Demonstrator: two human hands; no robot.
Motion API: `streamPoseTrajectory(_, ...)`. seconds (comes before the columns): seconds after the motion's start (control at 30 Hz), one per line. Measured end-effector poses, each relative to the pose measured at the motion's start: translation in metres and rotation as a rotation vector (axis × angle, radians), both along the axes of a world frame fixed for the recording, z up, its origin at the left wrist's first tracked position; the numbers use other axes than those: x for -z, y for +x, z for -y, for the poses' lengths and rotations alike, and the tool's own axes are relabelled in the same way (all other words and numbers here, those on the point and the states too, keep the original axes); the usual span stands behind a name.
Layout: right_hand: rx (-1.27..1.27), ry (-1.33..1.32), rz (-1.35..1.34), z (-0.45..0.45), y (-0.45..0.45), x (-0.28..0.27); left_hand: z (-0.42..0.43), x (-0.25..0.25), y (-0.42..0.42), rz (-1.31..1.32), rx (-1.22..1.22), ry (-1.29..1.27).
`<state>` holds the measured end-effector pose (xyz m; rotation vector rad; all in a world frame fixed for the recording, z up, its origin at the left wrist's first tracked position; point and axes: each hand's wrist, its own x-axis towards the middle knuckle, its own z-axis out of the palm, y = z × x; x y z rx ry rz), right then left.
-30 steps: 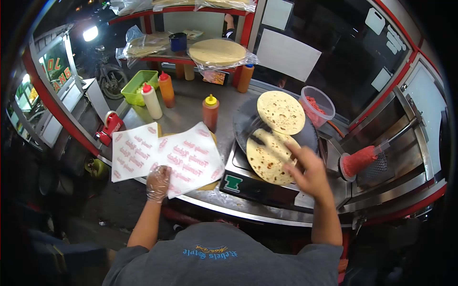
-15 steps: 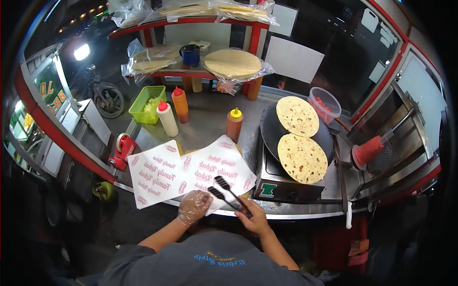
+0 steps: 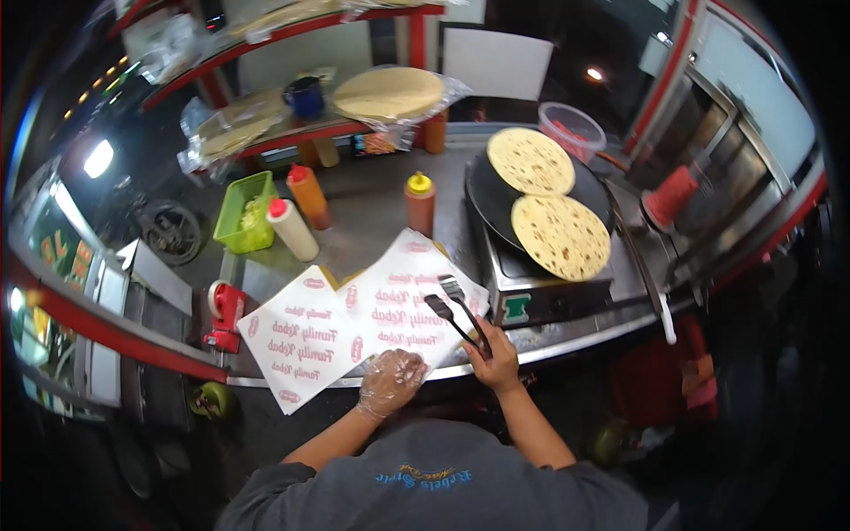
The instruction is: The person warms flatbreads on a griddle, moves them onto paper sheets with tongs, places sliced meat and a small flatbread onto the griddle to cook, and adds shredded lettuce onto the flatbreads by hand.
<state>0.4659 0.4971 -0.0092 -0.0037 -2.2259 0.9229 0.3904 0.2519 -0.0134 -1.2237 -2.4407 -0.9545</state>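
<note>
The gloved left hand [image 3: 394,382] has its fingers [image 3: 413,368] curled; the bare right hand [image 3: 496,361] grips; both forearms [image 3: 535,427] angle inward.

1. Left paper sheet [image 3: 292,341]: is carrying "Family Kebab" in pinkish-red script, repeated in rows; small oval marks [image 3: 358,349] are proving illegible.
2. Right paper sheet [image 3: 397,292]: is repeating "Family Kebab".
3. Grey shirt [image 3: 429,506]: is displaying "Rebels Style" in blue; orange script above is remaining unreadable.
4. Stove [image 3: 567,296]: is bearing a green emblem [image 3: 516,309], unclear.
5. Stall glass [image 3: 66,230], far left: is showing red characters, only partly legible.
</note>
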Motion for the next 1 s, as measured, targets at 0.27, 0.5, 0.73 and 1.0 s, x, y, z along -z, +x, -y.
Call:
streamPoseTrajectory(0.27,-0.045,-0.055,0.073,-0.004,0.008,-0.003,-0.010,0.003,0.005,0.156,-0.032,0.049)
streamPoseTrajectory(0.5,0.027,-0.276,-0.042,-0.086,0.039,-0.126,-0.013,0.003,0.003,0.176,-0.068,0.037)
streamPoseTrajectory(0.73,0.512,0.373,0.386,-0.210,0.029,-0.216,-0.021,0.002,0.004,0.135,-0.115,0.042)
streamPoseTrajectory(1.0,0.359,0.271,0.195,-0.238,-0.018,-0.228,-0.018,0.011,0.003,0.110,-0.134,0.025)
